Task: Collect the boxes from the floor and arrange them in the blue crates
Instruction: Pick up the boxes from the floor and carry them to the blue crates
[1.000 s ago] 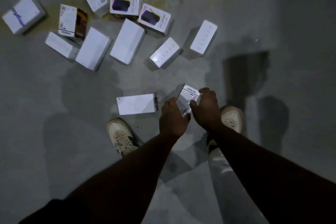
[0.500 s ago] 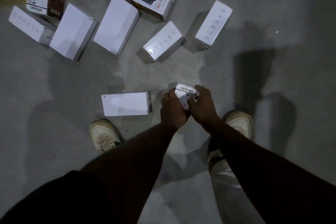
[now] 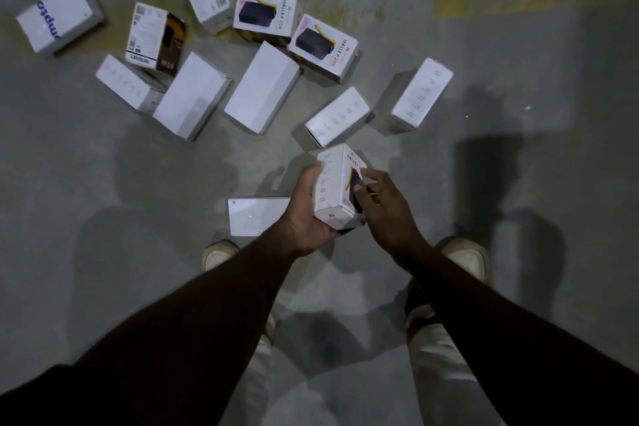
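Head view showed a person standing over a grey floor [image 3: 518, 183], both arms reaching down. The left hand [image 3: 306, 218] cupped a white Halley box [image 3: 333, 187] from below and along its side, fingers curled round it, while the right hand [image 3: 383, 207] pressed thumb and fingertips against the printed face; both grips were closed on that one box, which was off the floor, above the person's shoes. Just beside the held box, on its left and lower down, a flat white box [image 3: 256, 216] lay on the floor, partly hidden by the left wrist. Beyond the held box, farther from the person, the rest were scattered: two narrow white boxes [image 3: 337, 116] closest, two large plain white boxes [image 3: 261, 88] past those, two more printed Halley boxes [image 3: 323, 47] behind them, and several others, among them one with blue lettering [image 3: 58, 17] farthest out to the left. No blue crate was in view, so how many boxes were already stowed could not be told. Judging by the floor, most of the job remained: one box was in hand, and about a dozen awaited collecting.
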The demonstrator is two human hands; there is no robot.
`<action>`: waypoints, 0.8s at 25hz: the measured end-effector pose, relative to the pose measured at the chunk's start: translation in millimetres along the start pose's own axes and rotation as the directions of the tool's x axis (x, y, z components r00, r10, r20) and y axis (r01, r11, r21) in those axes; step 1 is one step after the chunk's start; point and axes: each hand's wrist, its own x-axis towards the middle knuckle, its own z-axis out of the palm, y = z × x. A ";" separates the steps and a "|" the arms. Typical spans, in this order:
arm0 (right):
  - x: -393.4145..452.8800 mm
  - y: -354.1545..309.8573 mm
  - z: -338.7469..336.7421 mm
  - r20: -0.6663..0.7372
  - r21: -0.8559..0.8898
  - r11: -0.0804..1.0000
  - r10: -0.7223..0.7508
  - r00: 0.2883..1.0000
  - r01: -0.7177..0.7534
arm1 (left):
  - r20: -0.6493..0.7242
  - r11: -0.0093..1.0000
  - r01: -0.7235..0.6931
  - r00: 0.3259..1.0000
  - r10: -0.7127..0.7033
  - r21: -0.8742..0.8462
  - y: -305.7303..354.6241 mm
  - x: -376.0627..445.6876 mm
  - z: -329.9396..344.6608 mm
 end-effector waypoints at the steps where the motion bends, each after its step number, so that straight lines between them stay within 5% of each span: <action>1: 1.5 -4.0 1.8 -0.015 -0.001 1.000 -0.023 1.000 0.023 | -0.002 0.999 -0.019 1.000 0.019 0.031 4.1 -3.9 3.7; 8: 53.5 -39.0 29.3 -0.200 0.016 0.988 0.155 0.967 -0.155 | -0.194 0.950 -0.229 0.943 0.270 0.212 40.7 1.2 -35.5; 12: 111.6 -62.1 67.7 -0.325 0.305 0.898 0.411 0.852 -0.317 | -0.322 0.905 -0.273 0.868 0.379 0.327 74.4 10.6 -70.1; 17: 169.2 -70.4 100.4 -0.365 0.403 0.782 0.614 0.700 -0.475 | -0.302 0.893 -0.287 0.867 0.396 0.347 101.3 18.7 -79.5; 20: 160.4 -58.1 94.9 -0.272 0.491 0.773 0.573 0.773 -0.401 | -0.299 0.871 -0.254 0.867 0.398 0.421 107.5 15.8 -79.6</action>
